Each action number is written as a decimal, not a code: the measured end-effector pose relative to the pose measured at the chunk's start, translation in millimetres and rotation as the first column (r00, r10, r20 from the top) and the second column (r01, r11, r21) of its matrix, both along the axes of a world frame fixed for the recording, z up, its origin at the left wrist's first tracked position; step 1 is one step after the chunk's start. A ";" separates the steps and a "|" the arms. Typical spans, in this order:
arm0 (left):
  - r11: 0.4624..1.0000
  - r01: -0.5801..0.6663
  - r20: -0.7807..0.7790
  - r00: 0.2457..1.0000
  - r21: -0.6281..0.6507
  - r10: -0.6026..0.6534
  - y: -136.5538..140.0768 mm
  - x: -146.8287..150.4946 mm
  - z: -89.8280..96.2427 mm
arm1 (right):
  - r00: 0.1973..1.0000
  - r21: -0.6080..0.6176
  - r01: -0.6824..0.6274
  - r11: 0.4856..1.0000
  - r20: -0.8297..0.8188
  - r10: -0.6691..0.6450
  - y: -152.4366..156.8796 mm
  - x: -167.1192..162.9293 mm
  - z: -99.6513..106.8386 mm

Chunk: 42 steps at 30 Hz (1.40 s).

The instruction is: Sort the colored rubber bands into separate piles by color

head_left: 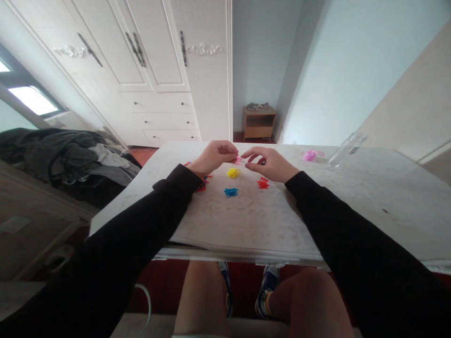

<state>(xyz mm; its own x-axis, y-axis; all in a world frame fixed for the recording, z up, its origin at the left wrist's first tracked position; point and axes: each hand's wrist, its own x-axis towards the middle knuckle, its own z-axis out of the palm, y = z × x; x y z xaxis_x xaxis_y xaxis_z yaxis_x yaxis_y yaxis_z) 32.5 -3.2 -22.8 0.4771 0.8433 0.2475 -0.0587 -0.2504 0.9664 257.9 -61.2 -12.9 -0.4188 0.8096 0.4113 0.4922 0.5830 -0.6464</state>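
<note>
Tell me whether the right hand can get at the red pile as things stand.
Probably yes: the red pile lies on the tabletop just to the near side of the right hand, and nothing visible covers it.

The stained white table (268, 225) carries a yellow pile (233, 173), blue pile (231, 192), red pile (263, 183), pink object (309, 156) and clear bottle (346, 151)

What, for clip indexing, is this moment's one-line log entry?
left hand: at pink bits, grip unclear | right hand: alongside, open | yellow pile, blue pile, red pile: on table
</note>
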 end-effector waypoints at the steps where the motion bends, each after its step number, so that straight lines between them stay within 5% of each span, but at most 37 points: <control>1: 1.000 -0.012 0.031 0.999 -0.017 0.013 0.5 0.3 -0.5 | 1.000 0.006 -0.001 1.000 0.007 0.001 0.1 -0.2 -0.6; 8: 0.981 0.072 0.203 0.979 -0.182 -0.034 -2.8 2.0 -0.7 | 0.996 -0.040 -0.078 0.996 0.031 0.079 -2.6 -3.6 -1.8; 14: 0.983 0.051 0.179 0.984 -0.175 -0.019 -3.4 2.6 -1.5 | 0.998 -0.020 -0.058 0.998 0.016 0.058 -1.7 -6.0 -2.9; 18: 0.985 -0.148 -0.010 0.989 0.086 0.149 8.9 0.9 -7.5 | 0.995 0.087 0.099 0.991 0.003 -0.099 4.0 -3.1 -2.2; 22: 0.878 -0.237 -0.142 0.937 0.417 0.320 24.7 0.3 -16.5 | 0.979 0.149 0.202 0.968 -0.013 -0.202 6.0 -1.3 -0.5; 33: 0.848 -0.176 -0.348 0.855 0.500 0.383 23.3 0.9 -19.4 | 0.971 0.144 0.230 0.963 0.030 -0.236 3.1 -2.6 2.3; 42: 0.839 -0.264 -0.325 0.833 0.477 0.447 30.7 -8.5 -15.9 | 0.971 0.012 0.233 0.972 0.054 -0.234 3.1 7.6 6.1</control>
